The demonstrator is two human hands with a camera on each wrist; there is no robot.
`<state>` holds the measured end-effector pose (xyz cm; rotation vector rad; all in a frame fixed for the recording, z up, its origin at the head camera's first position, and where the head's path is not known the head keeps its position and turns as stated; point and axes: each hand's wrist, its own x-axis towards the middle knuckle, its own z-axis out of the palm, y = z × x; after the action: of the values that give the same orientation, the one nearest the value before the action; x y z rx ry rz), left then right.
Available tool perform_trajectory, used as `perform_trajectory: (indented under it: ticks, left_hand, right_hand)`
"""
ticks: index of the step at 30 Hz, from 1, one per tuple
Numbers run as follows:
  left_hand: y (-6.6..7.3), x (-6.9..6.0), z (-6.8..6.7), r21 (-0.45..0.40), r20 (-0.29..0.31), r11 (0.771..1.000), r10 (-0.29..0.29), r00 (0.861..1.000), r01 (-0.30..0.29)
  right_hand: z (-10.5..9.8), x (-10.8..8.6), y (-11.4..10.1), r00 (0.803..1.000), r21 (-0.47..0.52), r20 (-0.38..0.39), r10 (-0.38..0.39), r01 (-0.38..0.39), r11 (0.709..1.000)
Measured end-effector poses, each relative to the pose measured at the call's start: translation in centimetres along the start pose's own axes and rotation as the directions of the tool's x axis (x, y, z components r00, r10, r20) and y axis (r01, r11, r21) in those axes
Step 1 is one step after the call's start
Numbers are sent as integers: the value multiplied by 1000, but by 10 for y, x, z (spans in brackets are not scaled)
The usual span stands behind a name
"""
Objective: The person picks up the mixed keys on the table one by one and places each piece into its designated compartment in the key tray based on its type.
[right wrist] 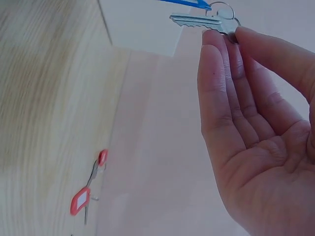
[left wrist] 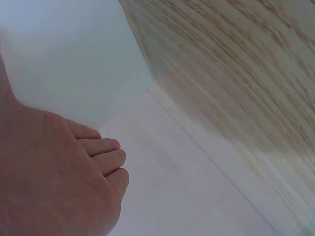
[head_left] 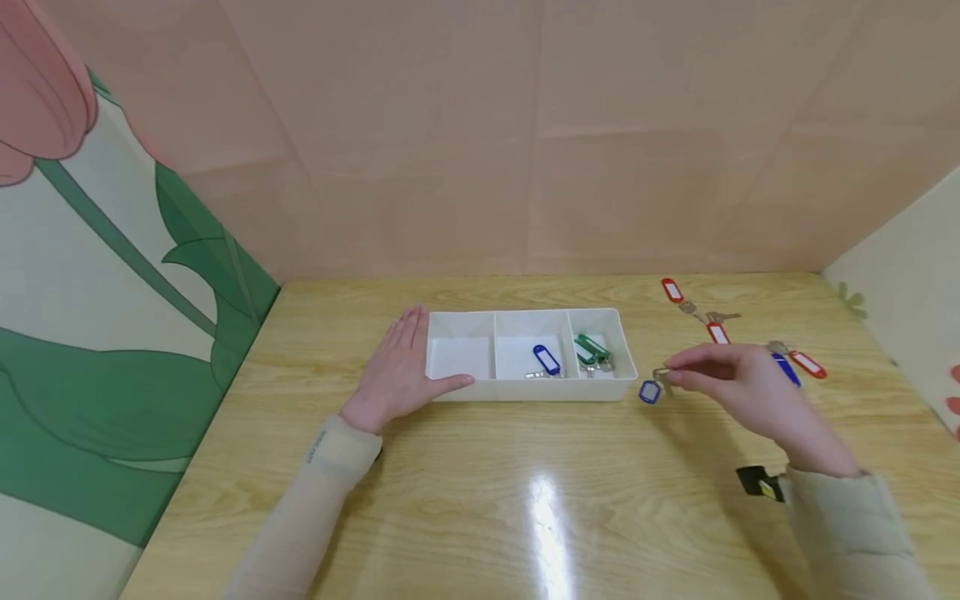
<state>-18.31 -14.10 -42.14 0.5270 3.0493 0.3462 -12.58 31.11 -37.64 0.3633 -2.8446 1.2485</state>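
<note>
My right hand [head_left: 750,392] holds the key [right wrist: 197,20] in a pinch: thumb and fingertip meet at its head, close to the ring [right wrist: 221,4]. (Whether they catch the ring also, I cannot tell from here.) The blue tag [head_left: 650,392] hangs with it, just beside the front right corner of the tray [head_left: 532,390] and apart from it.

I judge the key to be light and stiff, of smooth metal; a normal pinch should not bend it, but it could turn or slip if the fingertips take only a thin edge. The tag looks like hard plastic, also light, and on its loose ring it may swing and knock the tray's wall. The flat head of the key seems to me the best place to hold; the ring alone would let everything rotate.

My left hand [head_left: 397,367] grips nothing: its fingers lie straight along the tray's left end, the thumb at the front edge. The tray looks thin and light, so I think this touch helps against sliding.

A second blue tag [head_left: 547,359] lies in the middle compartment, green tags [head_left: 585,354] in the right one. Toward the far right corner of the desk [head_left: 450,483] lie red tags [head_left: 672,290] with keys.
</note>
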Motion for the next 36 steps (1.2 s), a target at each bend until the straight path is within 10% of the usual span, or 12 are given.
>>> perform_trajectory:
  ticks: [36]
  left_hand:
    - [2,0,-1,8,12,1000,-4,1000,4]
  right_hand:
    - [14,8,-51,990,37,50,-134,132,991]
